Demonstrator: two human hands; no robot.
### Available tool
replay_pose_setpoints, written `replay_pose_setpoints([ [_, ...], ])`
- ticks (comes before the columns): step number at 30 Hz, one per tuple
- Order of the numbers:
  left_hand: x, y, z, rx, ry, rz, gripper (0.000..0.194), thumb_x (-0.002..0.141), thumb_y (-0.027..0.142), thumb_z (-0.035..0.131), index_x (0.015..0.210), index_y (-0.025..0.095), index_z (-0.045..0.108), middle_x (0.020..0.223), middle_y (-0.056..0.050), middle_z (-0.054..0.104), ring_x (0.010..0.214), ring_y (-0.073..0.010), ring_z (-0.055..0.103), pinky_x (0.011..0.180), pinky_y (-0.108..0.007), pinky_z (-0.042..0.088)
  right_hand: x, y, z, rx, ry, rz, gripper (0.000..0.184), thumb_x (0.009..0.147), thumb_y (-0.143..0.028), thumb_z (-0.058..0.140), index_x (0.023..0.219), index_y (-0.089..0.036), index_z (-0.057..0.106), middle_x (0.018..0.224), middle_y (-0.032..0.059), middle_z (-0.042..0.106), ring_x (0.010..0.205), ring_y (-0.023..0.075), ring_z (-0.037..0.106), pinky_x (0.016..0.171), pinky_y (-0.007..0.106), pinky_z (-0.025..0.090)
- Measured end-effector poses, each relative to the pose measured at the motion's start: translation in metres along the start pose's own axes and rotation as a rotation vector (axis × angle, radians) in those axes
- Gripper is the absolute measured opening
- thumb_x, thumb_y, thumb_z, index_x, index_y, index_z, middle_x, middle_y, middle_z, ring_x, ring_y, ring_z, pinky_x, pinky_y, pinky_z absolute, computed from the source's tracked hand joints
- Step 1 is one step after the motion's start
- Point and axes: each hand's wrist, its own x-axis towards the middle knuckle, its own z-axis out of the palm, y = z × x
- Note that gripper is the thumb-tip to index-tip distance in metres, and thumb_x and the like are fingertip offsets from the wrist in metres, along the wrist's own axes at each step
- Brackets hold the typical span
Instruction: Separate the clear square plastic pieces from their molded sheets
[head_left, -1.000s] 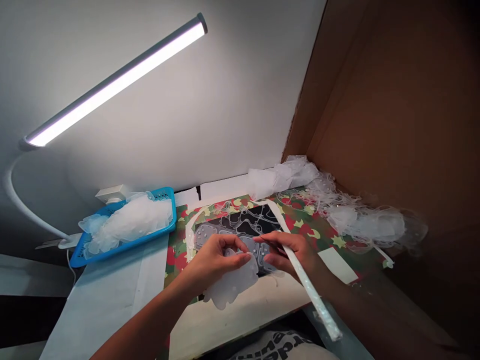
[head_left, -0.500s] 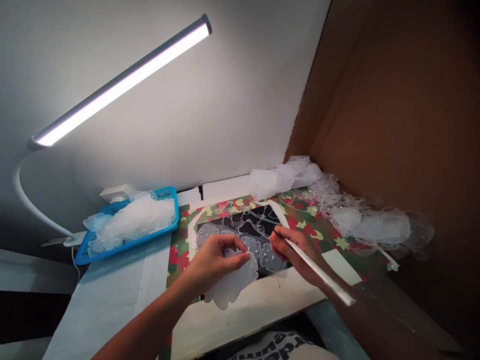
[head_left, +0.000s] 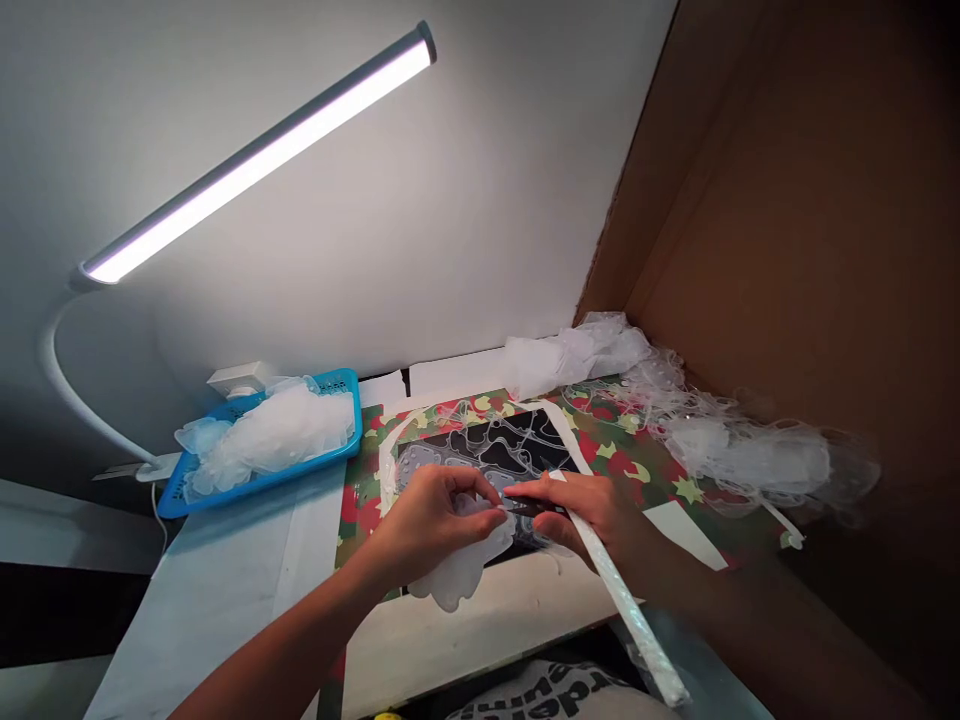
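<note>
My left hand [head_left: 442,515] is closed in a pinch on thin translucent white pieces with wavy edges [head_left: 454,575], which hang below the fingers. My right hand [head_left: 581,510] is closed around a long white stick [head_left: 626,600] in a glossy wrap, slanting down toward my body. Something dark and narrow shows between the right fingers; its kind is hard to make out. The right fingertips almost meet the left ones. Under both hands lies a black board [head_left: 517,435] bearing clear cut-out sheet material [head_left: 442,460] and thin curling strips.
At the left, a blue plastic basket [head_left: 352,425] holds a heap of white translucent pieces [head_left: 277,435]. A lit lamp [head_left: 262,150] reaches overhead. Translucent scraps [head_left: 750,450] pile along the cardboard wall [head_left: 787,250] at right. A patterned cloth [head_left: 607,455] lies under the board.
My right hand has moved left to the left fingertips, and its fingers have extended. The white stick now slants more steeply. The left hand still pinches the white pieces.
</note>
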Motion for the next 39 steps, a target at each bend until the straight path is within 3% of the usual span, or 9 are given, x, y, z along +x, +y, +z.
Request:
replay_pose_setpoints([
  [6, 0.0, -0.001, 0.001, 0.03, 0.011, 0.003, 0.022, 0.076, 0.039, 0.067, 0.08, 0.018, 0.072, 0.068, 0.001, 0.063, 0.061, -0.0105, 0.049, 0.055, -0.022, 0.037, 0.001, 0.003, 0.006, -0.094, -0.001, -0.001, 0.028, 0.099, -0.037, 0.047, 0.116, -0.026, 0.066, 0.092, 0.001, 0.07, 0.079, 0.0122, 0.061, 0.07, 0.022, 0.043],
  [24, -0.002, 0.004, 0.004, 0.055, 0.022, 0.02, 0.017, 0.077, 0.037, 0.066, 0.079, 0.022, 0.073, 0.061, 0.004, 0.059, 0.056, -0.0082, 0.044, 0.051, -0.02, 0.034, -0.001, 0.009, 0.01, -0.189, 0.021, -0.013, 0.026, 0.099, -0.037, 0.048, 0.113, -0.027, 0.066, 0.085, -0.0008, 0.07, 0.07, 0.0108, 0.059, 0.063, 0.021, 0.038],
  [39, 0.0, 0.0, 0.001, 0.114, -0.05, -0.03, 0.02, 0.076, 0.039, 0.065, 0.081, 0.022, 0.073, 0.064, 0.004, 0.06, 0.057, -0.0094, 0.046, 0.051, -0.022, 0.034, -0.001, 0.009, 0.004, -0.339, 0.02, -0.007, 0.028, 0.098, -0.04, 0.047, 0.111, -0.029, 0.069, 0.08, 0.0004, 0.071, 0.067, 0.0123, 0.061, 0.059, 0.023, 0.036],
])
